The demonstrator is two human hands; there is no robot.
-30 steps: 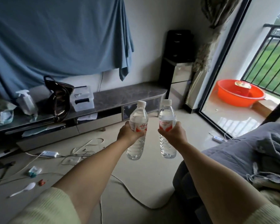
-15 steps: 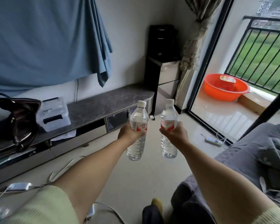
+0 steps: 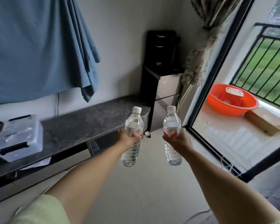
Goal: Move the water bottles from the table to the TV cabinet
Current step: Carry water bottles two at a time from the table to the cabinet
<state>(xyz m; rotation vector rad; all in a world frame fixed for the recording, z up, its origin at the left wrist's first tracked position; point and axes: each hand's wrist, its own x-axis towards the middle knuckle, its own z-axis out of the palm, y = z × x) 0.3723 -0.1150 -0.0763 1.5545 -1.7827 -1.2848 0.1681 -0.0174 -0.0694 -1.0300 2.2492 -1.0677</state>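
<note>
My left hand [image 3: 128,139] grips a clear water bottle [image 3: 133,125] with a white cap and red label, held upright in the air. My right hand [image 3: 179,140] grips a second, matching water bottle [image 3: 172,125], also upright. Both bottles hang over the floor, just in front of the right end of the TV cabinet [image 3: 81,126], a low unit with a dark marbled top. The left bottle overlaps the cabinet's rounded right corner in the view.
A clear plastic box [image 3: 18,138] with black latches sits on the cabinet's left part. A blue cloth [image 3: 39,46] hangs on the wall above. A small fridge [image 3: 163,96] with a black appliance stands right of the cabinet. An orange basin [image 3: 231,101] lies beyond the glass door.
The view has moved closer to the cabinet and swung right. Both hands still hold their bottles upright, now nearer the cabinet's right end and slightly farther apart.
</note>
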